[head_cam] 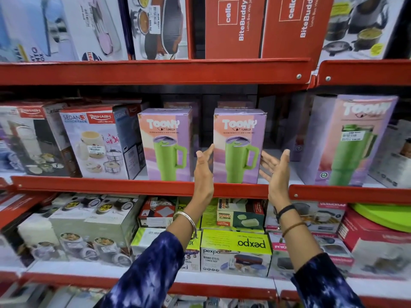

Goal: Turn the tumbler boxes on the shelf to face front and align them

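Two patterned sleeves (142,270) were seen nearest, the left hand (203,167) and right hand (275,172) held open, flanking the upright middle tumbler box (239,145) at the shelf's front edge (138,186), the left nearer.

Single head-worn wide-angle view, close to the red middle shelf (133,185), facing it roughly level, edges perhaps distorted.

We face red metal shelving (155,71) in a shop, three tiers crowded with boxed lunch boxes (235,27) and steel containers (93,141), evenly lit
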Demonstrator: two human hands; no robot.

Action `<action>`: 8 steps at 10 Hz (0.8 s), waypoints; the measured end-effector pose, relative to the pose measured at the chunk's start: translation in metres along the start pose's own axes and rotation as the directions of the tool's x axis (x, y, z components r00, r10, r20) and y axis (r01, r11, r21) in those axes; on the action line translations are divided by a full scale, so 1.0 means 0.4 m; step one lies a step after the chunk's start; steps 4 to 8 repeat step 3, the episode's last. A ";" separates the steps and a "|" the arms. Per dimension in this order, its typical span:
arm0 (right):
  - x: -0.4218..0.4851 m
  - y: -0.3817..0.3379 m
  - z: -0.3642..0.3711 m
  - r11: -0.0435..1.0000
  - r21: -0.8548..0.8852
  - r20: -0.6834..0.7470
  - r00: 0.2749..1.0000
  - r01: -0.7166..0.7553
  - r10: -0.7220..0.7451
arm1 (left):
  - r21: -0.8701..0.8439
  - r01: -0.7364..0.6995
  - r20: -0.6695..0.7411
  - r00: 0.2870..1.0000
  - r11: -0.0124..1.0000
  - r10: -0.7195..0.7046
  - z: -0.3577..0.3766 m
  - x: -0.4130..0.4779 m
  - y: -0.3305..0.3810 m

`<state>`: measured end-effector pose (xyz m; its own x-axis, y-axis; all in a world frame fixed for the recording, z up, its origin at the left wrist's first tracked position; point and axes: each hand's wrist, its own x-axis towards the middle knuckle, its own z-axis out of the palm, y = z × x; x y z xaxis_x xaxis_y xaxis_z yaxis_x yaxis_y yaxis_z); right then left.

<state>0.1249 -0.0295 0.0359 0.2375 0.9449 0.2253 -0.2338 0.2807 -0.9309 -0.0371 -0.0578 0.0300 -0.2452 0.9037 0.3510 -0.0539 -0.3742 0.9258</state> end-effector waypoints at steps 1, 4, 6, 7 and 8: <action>-0.003 -0.003 0.002 1.000 -0.011 0.003 1.000 0.004 -0.004 | 0.027 0.002 -0.006 1.000 1.000 -0.002 0.000 0.000 0.004; -0.017 0.007 0.014 0.982 -0.128 -0.083 0.985 0.140 -0.151 | 0.081 -0.089 0.051 0.995 0.993 0.085 -0.026 0.014 -0.009; -0.017 0.007 0.014 0.982 -0.128 -0.083 0.985 0.140 -0.151 | 0.081 -0.089 0.051 0.995 0.993 0.085 -0.026 0.014 -0.009; -0.017 0.007 0.014 0.982 -0.128 -0.083 0.985 0.140 -0.151 | 0.081 -0.089 0.051 0.995 0.993 0.085 -0.026 0.014 -0.009; -0.017 0.007 0.014 0.982 -0.128 -0.083 0.985 0.140 -0.151 | 0.081 -0.089 0.051 0.995 0.993 0.085 -0.026 0.014 -0.009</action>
